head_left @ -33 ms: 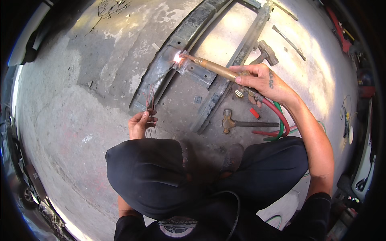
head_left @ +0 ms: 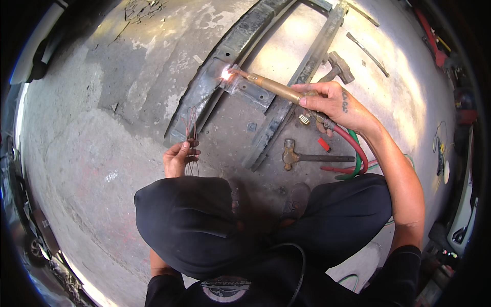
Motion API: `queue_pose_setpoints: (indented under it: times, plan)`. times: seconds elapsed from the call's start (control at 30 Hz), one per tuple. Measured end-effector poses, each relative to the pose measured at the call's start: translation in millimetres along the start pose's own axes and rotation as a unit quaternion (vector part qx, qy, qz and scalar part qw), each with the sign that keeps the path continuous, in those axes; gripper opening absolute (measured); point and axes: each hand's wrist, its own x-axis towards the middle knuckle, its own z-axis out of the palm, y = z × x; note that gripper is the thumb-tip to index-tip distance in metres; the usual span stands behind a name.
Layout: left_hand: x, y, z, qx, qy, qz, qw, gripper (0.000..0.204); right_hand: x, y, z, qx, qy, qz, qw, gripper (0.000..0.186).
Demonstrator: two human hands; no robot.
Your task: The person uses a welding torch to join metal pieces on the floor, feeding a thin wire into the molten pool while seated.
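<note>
A bright spot (head_left: 225, 74) is glowing on one metal frame (head_left: 206, 86) on the floor (head_left: 102, 148).
The left hand (head_left: 178, 161) is pinching thin wires (head_left: 190, 126); one torch (head_left: 276, 88) is pointing at the spot; the right hand (head_left: 335, 105), well apart, is gripping it; two hammers (head_left: 317, 158) are lying near; one red hose (head_left: 343, 134) and one green hose (head_left: 353, 136) are curving.

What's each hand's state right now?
Left hand: closed, pinching thin bent wires.
Right hand: closed, gripping lit brass gas torch.

A workshop: lit torch (head_left: 276, 90), hammers (head_left: 289, 155), metal frame (head_left: 234, 45), stained concrete floor (head_left: 76, 148).
</note>
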Motion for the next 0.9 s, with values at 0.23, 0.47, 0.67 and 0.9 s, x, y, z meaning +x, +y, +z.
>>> queue_pose_setpoints:
  times: [0.23,0.47,0.67,0.9]
  plan:
    - [3.8,1.9,0.4,0.000,-0.002,0.005,1.000,0.029,3.4,-0.4,-0.7,-0.003,-0.001,-0.004,1.000,0.055]
    - [5.4,1.4,1.1,0.001,-0.001,0.008,1.000,0.029,3.1,-2.3,-0.4,-0.009,0.000,-0.005,1.000,0.055]
    - [4.9,2.8,3.6,0.007,0.003,0.006,1.000,0.030,2.9,-1.6,-0.3,-0.005,0.003,-0.008,1.000,0.055]
    - [5.4,1.6,2.4,0.006,0.003,0.004,1.000,0.030,3.6,-0.4,0.0,-0.001,0.002,-0.008,1.000,0.055]
